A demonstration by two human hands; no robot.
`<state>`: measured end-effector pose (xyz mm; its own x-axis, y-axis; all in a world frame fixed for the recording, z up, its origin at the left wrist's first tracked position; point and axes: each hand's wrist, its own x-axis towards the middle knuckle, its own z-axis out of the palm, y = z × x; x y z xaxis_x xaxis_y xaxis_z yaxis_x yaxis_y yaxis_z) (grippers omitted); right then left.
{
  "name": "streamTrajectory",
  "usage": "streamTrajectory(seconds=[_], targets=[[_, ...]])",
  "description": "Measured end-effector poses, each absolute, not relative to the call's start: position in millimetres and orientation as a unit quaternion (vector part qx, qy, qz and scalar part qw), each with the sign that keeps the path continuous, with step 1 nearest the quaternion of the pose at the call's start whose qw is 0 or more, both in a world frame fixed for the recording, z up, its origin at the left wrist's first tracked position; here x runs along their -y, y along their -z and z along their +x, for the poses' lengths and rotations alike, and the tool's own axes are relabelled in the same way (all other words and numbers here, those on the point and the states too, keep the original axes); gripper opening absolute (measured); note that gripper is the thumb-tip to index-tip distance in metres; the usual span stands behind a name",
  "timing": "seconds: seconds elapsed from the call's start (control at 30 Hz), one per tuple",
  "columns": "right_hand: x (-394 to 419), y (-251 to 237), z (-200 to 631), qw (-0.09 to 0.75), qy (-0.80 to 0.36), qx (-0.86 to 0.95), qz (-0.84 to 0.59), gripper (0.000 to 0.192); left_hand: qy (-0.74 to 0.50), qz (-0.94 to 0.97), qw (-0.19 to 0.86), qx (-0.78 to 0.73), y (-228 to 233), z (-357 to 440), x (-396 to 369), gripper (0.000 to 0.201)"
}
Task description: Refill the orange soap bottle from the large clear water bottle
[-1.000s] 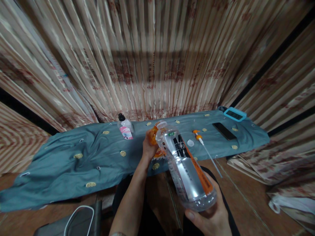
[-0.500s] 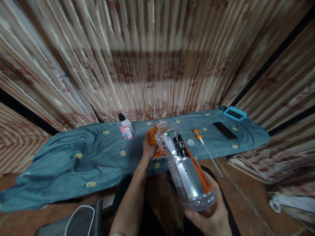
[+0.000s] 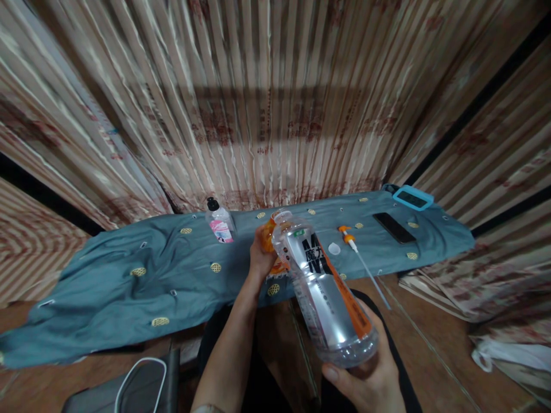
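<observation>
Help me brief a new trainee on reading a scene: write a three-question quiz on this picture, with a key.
1. Multiple choice: what does the right hand hold?
A) the pink-labelled bottle
B) the clear bottle with the silver-and-orange label
C) nothing
2. True or false: the pump with the orange head lies off any bottle, its tube sticking out past the edge of the cloth in this view.
3. Fill in the colour: the device beside the black phone has a ____ frame.

Key: 1. B; 2. true; 3. blue
</observation>
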<state>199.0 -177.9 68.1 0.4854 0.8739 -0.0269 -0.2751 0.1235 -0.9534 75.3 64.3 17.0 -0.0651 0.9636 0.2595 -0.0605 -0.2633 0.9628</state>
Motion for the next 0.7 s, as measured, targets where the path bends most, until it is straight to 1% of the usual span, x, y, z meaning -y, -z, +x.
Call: streamTrajectory(seconds=[0.13, 0.4, 0.6, 0.7], targets=[[178.0, -66.2, 199.6, 0.690, -0.416, 0.286, -0.518, 0.095, -0.584, 0.540, 0.414, -0.442, -16.8, 74.8, -64.4, 0.054], [177.6, -68.0, 198.7, 0.692, -0.419, 0.275, -0.519, 0.095, -0.586, 0.535, 0.424, -0.436, -16.6, 74.3, -63.6, 0.053], [178.7, -68.3, 202.3, 0.690, -0.446, 0.254, -0.511, 0.108, -0.585, 0.523, 0.422, -0.454, -17.5, 74.5, -64.0, 0.051], [179.5, -69.5, 202.1, 0.688, -0.454, 0.250, -0.508, 0.111, -0.588, 0.525, 0.432, -0.439, -14.7, 74.5, -64.9, 0.054]])
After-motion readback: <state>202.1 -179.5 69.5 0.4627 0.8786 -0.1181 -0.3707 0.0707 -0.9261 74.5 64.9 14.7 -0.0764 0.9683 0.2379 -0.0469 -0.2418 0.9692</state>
